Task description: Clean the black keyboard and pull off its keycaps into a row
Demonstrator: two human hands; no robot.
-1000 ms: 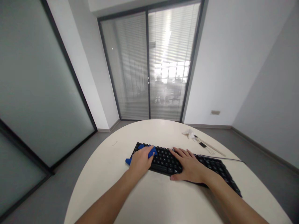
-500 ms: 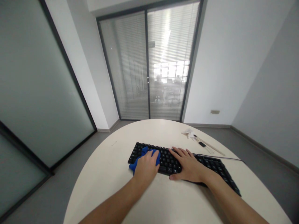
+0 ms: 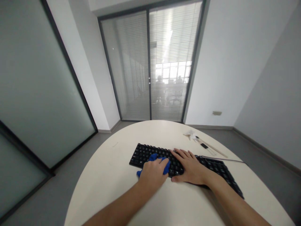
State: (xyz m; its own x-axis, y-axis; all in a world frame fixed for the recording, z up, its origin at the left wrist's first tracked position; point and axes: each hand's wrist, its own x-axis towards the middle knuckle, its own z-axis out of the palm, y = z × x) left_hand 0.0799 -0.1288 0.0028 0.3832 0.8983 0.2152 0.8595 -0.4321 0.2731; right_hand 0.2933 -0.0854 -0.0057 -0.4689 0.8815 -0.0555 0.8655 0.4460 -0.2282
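Note:
A black keyboard [image 3: 145, 152] lies on the round pale table [image 3: 105, 179], slanting down to the right. My left hand [image 3: 154, 171] is closed on a crumpled blue cloth [image 3: 166, 167] and presses it against the keys left of the middle. Part of the cloth sticks out beyond the near edge of the keyboard. My right hand [image 3: 191, 168] rests flat across the keyboard right of the middle, fingers spread, with the thumb at the near edge. The keys beneath both hands are hidden.
Behind the keyboard on the right lie a white crumpled piece [image 3: 191, 135], a thin stick [image 3: 213, 147] and a small black USB plug-like piece [image 3: 204, 146]. The keyboard's cable [image 3: 225, 158] runs to the right table edge. Glass doors with blinds [image 3: 150, 69] stand beyond.
My left hand has slid the blue cloth to the right and slightly nearer over the keys, uncovering the keyboard's left end. My right hand stays in place.

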